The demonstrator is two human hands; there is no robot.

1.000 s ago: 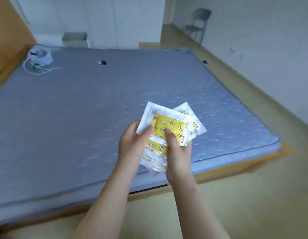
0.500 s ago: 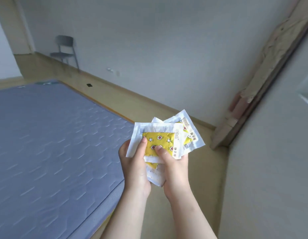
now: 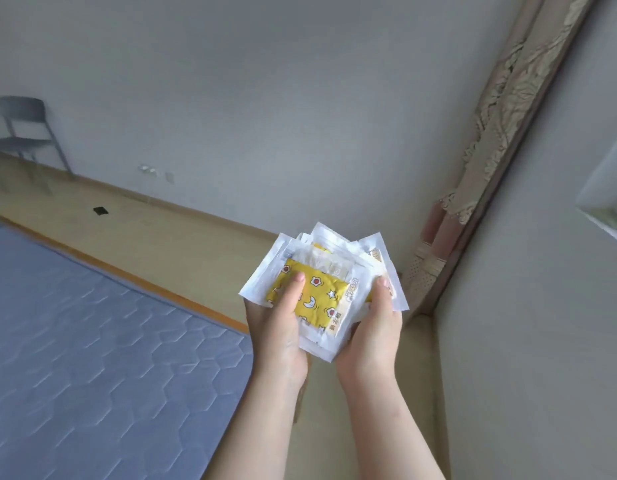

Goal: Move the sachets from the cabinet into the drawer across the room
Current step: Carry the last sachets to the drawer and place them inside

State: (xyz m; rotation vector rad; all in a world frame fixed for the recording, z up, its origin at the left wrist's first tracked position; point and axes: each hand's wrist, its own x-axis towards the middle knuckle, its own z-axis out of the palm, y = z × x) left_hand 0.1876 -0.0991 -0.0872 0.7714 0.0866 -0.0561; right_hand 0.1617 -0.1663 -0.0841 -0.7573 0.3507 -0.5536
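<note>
A grey chair (image 3: 23, 133) stands by the wall at ten o'clock in the view, its legs on the pale wood floor (image 3: 182, 251). At eight o'clock lies a bed (image 3: 92, 341) with a blue-grey quilted mattress, its wooden edge running diagonally toward the hands. Between chair and bed a small dark object (image 3: 100, 211) lies on the floor, too small to identify. A wall socket (image 3: 154, 170) sits low on the grey wall (image 3: 265, 98) just past it. At about five o'clock the left hand (image 3: 283, 337) grips the left side of a fanned stack of sachets (image 3: 321, 296). Its thumb is pressed flat on the top one, a yellow packet printed with stars, moons and flowers inside a white-edged wrapper. Its fingers are curled under the stack, out of sight. The right hand (image 3: 373, 337) clamps the stack's right side the same way, thumb on top at the edge, fingers beneath. The sachets are held in the air over the floor, at three o'clock from the bed's corner. At two o'clock a patterned beige curtain (image 3: 501, 133) hangs beside a pale panel (image 3: 542, 306). Something white (image 3: 608, 202) at the right border is too blurred to tell.
</note>
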